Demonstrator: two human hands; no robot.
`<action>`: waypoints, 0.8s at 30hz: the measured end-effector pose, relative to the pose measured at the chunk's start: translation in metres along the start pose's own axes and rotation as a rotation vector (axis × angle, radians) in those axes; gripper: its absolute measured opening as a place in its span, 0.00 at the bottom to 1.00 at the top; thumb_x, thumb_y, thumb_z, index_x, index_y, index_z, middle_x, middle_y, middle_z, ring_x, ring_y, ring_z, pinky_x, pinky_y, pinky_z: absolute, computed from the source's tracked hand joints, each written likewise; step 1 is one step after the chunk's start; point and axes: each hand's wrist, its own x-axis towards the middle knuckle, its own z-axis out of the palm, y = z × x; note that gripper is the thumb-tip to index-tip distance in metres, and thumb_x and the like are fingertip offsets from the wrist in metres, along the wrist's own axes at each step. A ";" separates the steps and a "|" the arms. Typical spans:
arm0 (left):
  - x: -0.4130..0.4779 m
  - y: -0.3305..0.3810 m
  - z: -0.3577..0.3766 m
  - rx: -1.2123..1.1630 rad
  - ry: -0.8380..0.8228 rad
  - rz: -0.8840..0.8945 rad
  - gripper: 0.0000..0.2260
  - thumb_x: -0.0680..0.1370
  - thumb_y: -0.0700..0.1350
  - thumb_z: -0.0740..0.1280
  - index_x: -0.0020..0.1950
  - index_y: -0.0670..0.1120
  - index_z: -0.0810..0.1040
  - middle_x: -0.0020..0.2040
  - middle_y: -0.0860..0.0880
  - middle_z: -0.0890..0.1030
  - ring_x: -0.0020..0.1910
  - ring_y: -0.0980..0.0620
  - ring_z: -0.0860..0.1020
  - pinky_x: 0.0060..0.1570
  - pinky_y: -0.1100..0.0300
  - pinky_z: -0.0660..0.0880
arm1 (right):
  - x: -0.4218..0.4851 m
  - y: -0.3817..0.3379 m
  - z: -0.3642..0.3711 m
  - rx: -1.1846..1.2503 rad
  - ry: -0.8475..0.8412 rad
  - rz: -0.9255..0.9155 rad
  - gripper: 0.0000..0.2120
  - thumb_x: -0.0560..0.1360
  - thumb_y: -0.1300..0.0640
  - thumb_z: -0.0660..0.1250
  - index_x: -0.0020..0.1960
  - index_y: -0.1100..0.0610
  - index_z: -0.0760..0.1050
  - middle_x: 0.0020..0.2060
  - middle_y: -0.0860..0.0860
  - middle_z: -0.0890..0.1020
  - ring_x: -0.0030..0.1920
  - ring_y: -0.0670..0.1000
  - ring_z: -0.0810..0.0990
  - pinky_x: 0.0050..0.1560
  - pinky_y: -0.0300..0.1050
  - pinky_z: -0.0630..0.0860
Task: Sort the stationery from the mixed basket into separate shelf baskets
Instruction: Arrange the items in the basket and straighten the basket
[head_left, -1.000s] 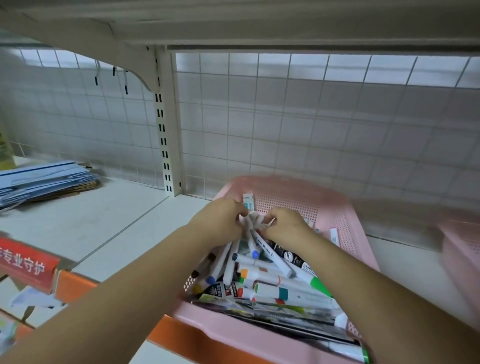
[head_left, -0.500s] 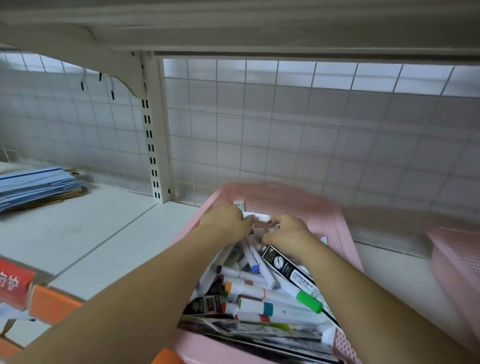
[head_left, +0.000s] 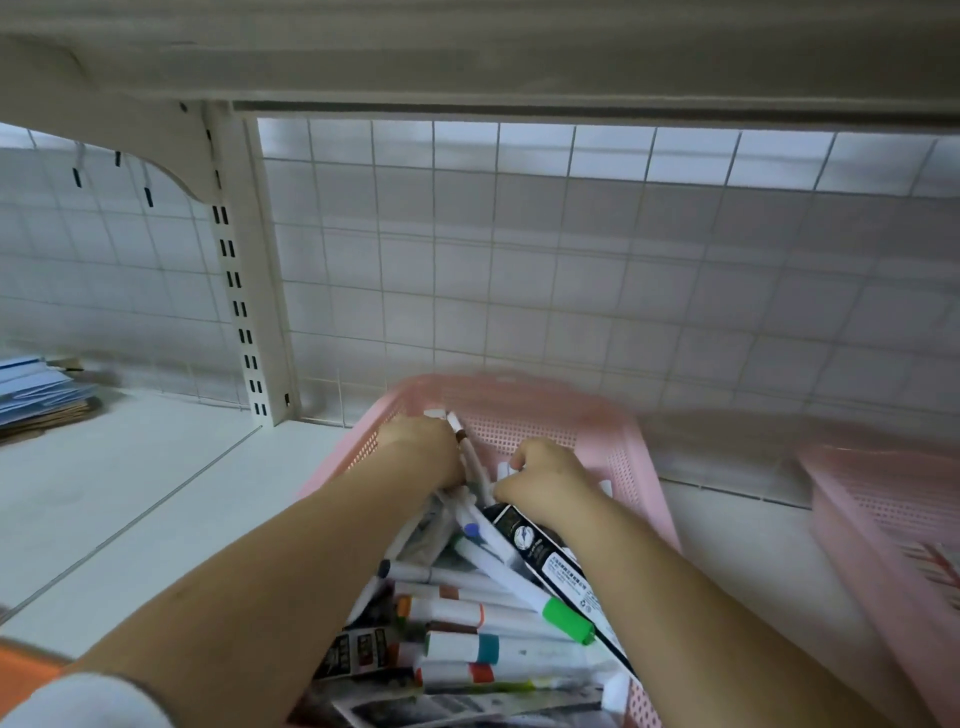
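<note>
Both hands are deep in the pink basket (head_left: 641, 457), which sits on the white shelf (head_left: 130, 493) against the wire grid (head_left: 519, 260). The left hand (head_left: 423, 452) has its fingers wrapped tight around a bunch of white markers (head_left: 467, 452), their ends poking up past the knuckles near the basket's far wall. The right hand (head_left: 548, 480) is just beside it, fingers curled down into the pile. Whether it's got hold of anything, I can't tell. Below the wrists, loose pens (head_left: 457, 644) lie heaped, with a green-capped marker (head_left: 569, 621) on top beside a long black packet (head_left: 545, 551). A second pink basket (head_left: 883, 519) sits to the right, and blue papers (head_left: 31, 389) are stacked far left.
</note>
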 end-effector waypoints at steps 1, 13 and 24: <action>0.004 0.002 0.002 0.003 -0.016 -0.027 0.13 0.79 0.49 0.61 0.57 0.43 0.75 0.49 0.47 0.79 0.51 0.49 0.79 0.47 0.59 0.74 | 0.000 0.000 0.000 -0.005 -0.001 -0.005 0.11 0.74 0.57 0.65 0.55 0.57 0.74 0.51 0.53 0.76 0.48 0.53 0.75 0.42 0.39 0.68; 0.017 0.003 0.013 -0.239 0.095 -0.115 0.09 0.78 0.48 0.61 0.47 0.44 0.76 0.38 0.50 0.74 0.37 0.52 0.74 0.36 0.62 0.70 | 0.001 0.000 -0.001 -0.017 0.036 -0.016 0.12 0.74 0.54 0.65 0.55 0.59 0.75 0.54 0.55 0.78 0.54 0.56 0.76 0.48 0.42 0.72; -0.029 -0.008 -0.023 -0.940 0.265 0.170 0.05 0.77 0.40 0.65 0.44 0.40 0.79 0.34 0.50 0.78 0.29 0.58 0.75 0.29 0.74 0.70 | -0.003 -0.014 -0.016 0.998 0.026 -0.024 0.05 0.76 0.60 0.62 0.50 0.54 0.76 0.45 0.57 0.80 0.39 0.54 0.78 0.36 0.44 0.75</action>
